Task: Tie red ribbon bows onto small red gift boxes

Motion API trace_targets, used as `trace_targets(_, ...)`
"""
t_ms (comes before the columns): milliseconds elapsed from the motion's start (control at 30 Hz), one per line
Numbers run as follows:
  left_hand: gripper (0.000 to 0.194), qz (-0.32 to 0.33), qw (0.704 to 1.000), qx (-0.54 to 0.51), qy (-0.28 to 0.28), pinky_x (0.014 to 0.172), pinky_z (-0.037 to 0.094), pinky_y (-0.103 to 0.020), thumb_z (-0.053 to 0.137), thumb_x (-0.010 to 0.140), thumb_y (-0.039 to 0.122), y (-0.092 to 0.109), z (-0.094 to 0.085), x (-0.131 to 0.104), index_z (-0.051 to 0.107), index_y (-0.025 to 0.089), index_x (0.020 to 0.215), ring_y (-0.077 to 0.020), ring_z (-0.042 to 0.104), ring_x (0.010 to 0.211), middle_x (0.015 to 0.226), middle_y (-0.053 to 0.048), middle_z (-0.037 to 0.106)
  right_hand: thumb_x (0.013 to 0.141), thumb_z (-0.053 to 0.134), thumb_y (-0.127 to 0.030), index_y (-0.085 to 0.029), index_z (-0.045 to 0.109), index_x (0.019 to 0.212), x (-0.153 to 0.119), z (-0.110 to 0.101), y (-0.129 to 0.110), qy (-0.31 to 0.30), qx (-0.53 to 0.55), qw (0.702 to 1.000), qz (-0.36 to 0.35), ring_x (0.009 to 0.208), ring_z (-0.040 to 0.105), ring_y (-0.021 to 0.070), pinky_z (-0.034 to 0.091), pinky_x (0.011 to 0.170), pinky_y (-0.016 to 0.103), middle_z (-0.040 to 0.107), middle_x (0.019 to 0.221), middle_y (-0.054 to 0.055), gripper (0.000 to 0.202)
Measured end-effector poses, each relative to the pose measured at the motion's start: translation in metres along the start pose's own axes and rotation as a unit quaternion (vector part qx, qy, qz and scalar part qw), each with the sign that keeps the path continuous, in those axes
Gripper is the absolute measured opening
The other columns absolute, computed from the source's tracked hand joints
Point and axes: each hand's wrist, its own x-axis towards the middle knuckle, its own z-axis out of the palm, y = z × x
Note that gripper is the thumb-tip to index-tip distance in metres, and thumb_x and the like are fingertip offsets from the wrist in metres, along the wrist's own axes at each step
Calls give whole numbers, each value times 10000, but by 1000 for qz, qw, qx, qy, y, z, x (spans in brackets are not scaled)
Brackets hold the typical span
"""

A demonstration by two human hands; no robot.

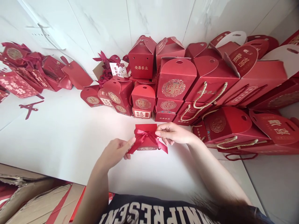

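Note:
A small red gift box (146, 127) rests on the white table in front of me, with a gold print partly showing on its lower front. Around it is tied a glossy red ribbon (147, 135), knotted in a bow whose two tails spread down to either side. My left hand (118, 150) pinches the ribbon at the left of the box, thumb on top. At the right, my right hand (173, 133) has thumb and fingertips closed on the bow's right loop. The fingers partly cover the ribbon's edges.
Red gift boxes (177, 77), some with rope handles, are stacked along the tiled wall and to the right. More red boxes with bows (32, 71) stand at the far left, near some crossed dark red strips (29, 109). Opened cardboard cartons (35, 199) lie below the table's front edge.

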Motion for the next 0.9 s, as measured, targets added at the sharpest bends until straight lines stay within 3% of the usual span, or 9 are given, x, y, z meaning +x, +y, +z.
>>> trace_targets(100,495,-10,991,-119,-58,627,491,-266,573,835,628,-5,17,-2,703,157,755,-211,709,723,757,-86,749,916,547,-542,-162,551,748,-1,1,-4,-7,-12,1000,-9,420,454,52,382,439,181,605,544,-26,415)
trace_targets(200,426,23,976,-216,-34,698,524,-275,615,834,578,-8,23,2,670,160,768,-225,716,883,940,-101,762,913,548,-549,-159,570,747,-5,2,-10,-18,-25,999,-11,412,445,53,361,420,176,571,511,-38,425)
trace_targets(300,416,53,963,-262,-21,738,533,-284,617,847,546,-10,20,7,603,156,703,-228,702,949,980,-106,757,905,552,-565,-170,560,769,-9,1,-13,-19,-2,1000,6,383,441,60,364,391,176,542,474,-56,418)
trace_targets(500,395,91,959,-268,-30,749,523,-277,608,870,491,-17,20,16,575,153,667,-221,688,953,945,-103,754,899,571,-554,-188,468,716,-6,-7,-4,-14,55,998,29,378,426,54,342,370,162,525,459,-66,422)
trace_targets(800,397,112,955,-271,-52,818,503,-303,617,869,464,-23,22,24,543,151,636,-209,684,918,926,-92,753,895,585,-534,-173,526,714,-3,-13,0,-19,53,997,47,391,412,50,348,365,154,488,441,-73,407)
trace_targets(900,407,118,967,-219,-55,793,501,-305,577,884,489,-25,18,23,552,154,653,-205,677,872,900,-88,743,892,589,-536,-175,523,709,-2,-12,-1,-12,46,998,45,380,410,50,352,357,154,486,432,-75,411)
